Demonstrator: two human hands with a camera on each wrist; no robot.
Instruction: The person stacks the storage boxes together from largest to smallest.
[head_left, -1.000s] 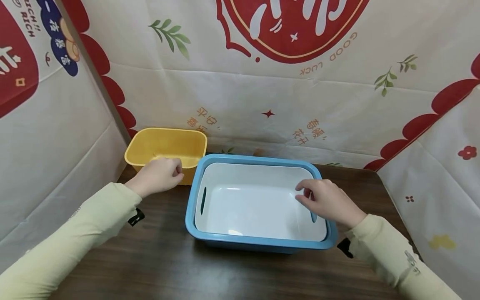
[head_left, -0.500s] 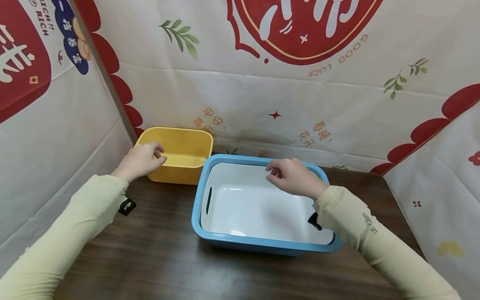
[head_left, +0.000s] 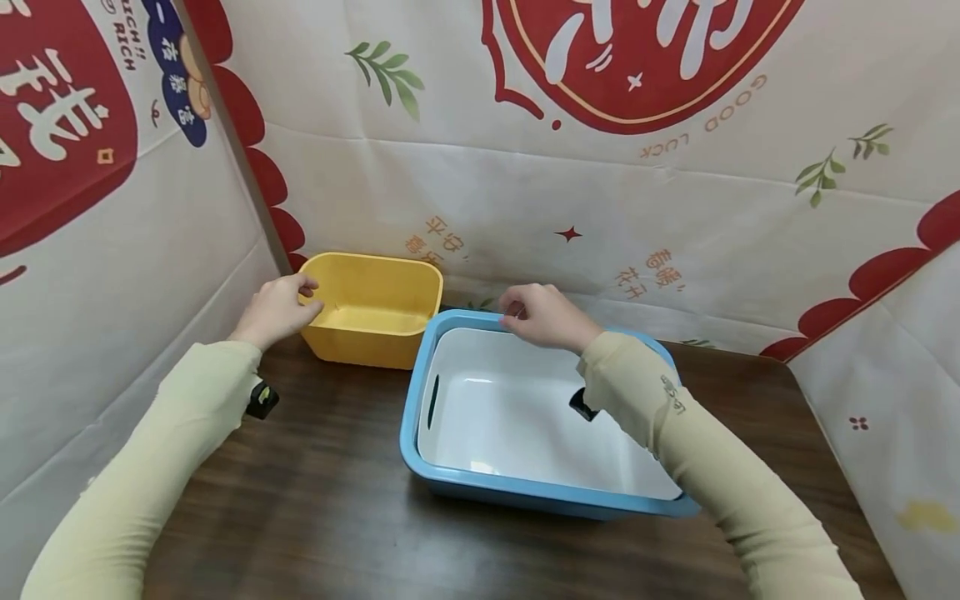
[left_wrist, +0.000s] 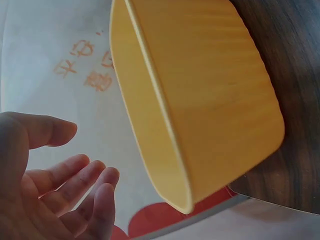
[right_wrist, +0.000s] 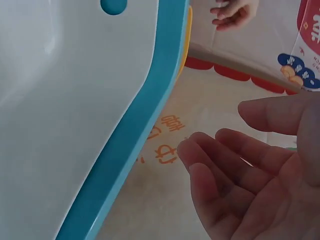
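A yellow plastic bin (head_left: 367, 346) stands at the back left of the table. My left hand (head_left: 276, 310) hovers by its left end, fingers loosely bent and holding nothing; the left wrist view shows a gap between the hand (left_wrist: 65, 185) and the bin (left_wrist: 215, 100). To the right sits a blue basin (head_left: 525, 492) with a white tray (head_left: 495, 417) nested inside. Over the far rim of the basin is my right hand (head_left: 551, 317), its fingers relaxed around nothing. In the right wrist view that hand (right_wrist: 250, 170) is apart from the blue rim (right_wrist: 120, 150).
The dark wooden table (head_left: 315, 500) runs in front of both containers. A printed white cloth (head_left: 450, 167) hangs behind, with a further cloth panel (head_left: 150, 292) on the left and another (head_left: 900, 417) on the right.
My right hand has moved from the basin's right end leftward and away to its far rim. My left hand has shifted from the bin's front to its left end. The view has turned slightly.
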